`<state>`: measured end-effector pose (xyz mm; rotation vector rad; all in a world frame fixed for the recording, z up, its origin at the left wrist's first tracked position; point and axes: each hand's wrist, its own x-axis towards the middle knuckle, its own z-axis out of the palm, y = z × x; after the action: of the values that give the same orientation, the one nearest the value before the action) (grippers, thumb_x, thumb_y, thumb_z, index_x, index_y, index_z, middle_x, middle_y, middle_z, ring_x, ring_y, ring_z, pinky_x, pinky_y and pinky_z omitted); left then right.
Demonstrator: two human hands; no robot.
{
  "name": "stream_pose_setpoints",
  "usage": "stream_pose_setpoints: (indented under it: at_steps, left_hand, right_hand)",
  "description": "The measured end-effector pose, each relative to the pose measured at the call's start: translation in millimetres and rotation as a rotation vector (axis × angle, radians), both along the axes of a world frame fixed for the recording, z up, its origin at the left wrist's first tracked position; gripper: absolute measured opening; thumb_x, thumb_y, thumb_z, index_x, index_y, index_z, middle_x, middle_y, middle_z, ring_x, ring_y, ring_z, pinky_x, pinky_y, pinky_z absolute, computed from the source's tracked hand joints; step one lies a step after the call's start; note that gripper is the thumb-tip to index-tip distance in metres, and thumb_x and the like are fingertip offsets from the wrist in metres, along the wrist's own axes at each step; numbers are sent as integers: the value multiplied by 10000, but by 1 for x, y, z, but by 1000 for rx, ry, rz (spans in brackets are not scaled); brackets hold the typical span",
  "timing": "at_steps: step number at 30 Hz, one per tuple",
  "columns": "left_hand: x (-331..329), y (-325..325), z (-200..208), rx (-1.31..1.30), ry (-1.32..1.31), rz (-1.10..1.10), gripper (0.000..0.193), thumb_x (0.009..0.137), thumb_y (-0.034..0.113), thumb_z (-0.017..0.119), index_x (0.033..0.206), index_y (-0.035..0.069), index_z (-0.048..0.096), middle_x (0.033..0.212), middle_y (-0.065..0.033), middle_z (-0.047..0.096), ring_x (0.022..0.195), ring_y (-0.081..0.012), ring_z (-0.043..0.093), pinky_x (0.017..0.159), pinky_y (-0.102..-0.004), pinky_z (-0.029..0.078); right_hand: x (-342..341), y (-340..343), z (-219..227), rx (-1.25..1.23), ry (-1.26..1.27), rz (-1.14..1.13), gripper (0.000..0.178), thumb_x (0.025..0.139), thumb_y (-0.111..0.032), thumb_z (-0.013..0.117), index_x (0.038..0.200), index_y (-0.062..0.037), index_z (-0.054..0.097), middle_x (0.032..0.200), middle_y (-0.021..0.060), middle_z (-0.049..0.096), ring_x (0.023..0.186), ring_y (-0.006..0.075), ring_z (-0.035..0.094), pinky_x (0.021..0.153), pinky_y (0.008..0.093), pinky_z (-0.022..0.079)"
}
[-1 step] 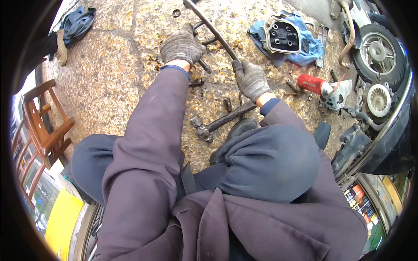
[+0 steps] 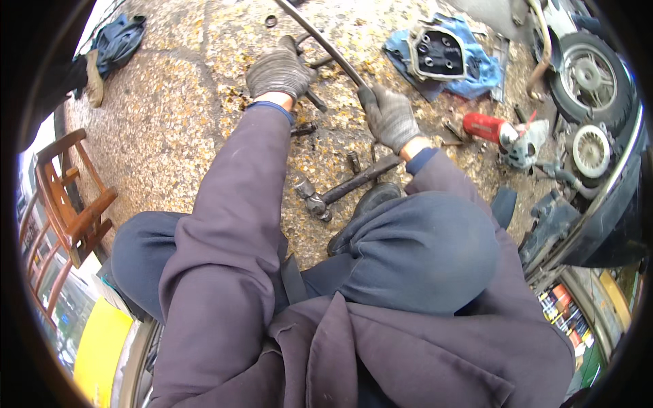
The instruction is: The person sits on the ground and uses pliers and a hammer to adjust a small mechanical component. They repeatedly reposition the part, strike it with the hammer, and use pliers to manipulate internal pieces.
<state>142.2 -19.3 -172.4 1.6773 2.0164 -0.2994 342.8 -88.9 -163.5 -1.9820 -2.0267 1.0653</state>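
Observation:
Both my hands wear grey knit gloves. My left hand (image 2: 277,71) is closed around the shorter leg of a dark metal frame; its fingers are partly hidden by the back of the glove. Two short crossbars join that leg to a long, slightly curved bar (image 2: 325,46). Wrapped round the near end of the long bar is my right hand (image 2: 391,119). Below the hands, a hammer (image 2: 354,185) lies on the ground beside my shoe (image 2: 376,200). A small dark cylindrical part (image 2: 304,129) rests near my left wrist, and a socket-like piece (image 2: 354,161) lies above the hammer handle.
A metal cover (image 2: 439,54) sits on a blue cloth (image 2: 481,71). Farther right are a red spray can (image 2: 484,126), loose metal parts, and a wheel (image 2: 588,78). A wooden chair (image 2: 75,197) stands at left. Another person's shoe (image 2: 94,80) and dark cloth (image 2: 119,44) are upper left.
The metal frame and my right hand have shifted slightly up and left. The whole view has also moved a little. Both hands keep their hold.

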Motion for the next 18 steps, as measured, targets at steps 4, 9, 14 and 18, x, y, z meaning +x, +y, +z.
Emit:
stream_pose_setpoints:
  at_steps: [4,9,14,18]
  left_hand:
    - [2,1,2,35,-33,11,620,769,353,762,1295,88,568,1116,-197,699,1040,-337,684,884,-471,546]
    - [4,0,5,-61,-32,85,562,769,325,754,1254,89,595,1070,-194,709,1012,-310,696,851,-461,552]
    - [5,6,7,-69,33,-3,624,793,347,734,1342,105,561,1129,-176,708,1054,-309,690,886,-458,549]
    - [6,5,2,-55,66,-14,601,799,357,731,1321,105,568,1137,-165,706,1060,-310,686,898,-444,544]
  right_hand:
    - [16,3,6,407,582,-85,455,1023,-468,500,942,-44,646,651,190,592,534,316,592,499,390,447]
    - [4,-4,-23,-124,-98,-49,503,1027,-469,427,976,-29,667,775,223,676,797,406,686,742,491,547]
    - [8,-16,-62,29,159,-139,519,1014,-498,443,1040,-30,666,848,287,654,860,474,641,786,528,496]
    - [28,-32,-62,-182,267,-327,548,999,-536,456,1086,-46,686,797,229,668,803,422,648,806,512,508]
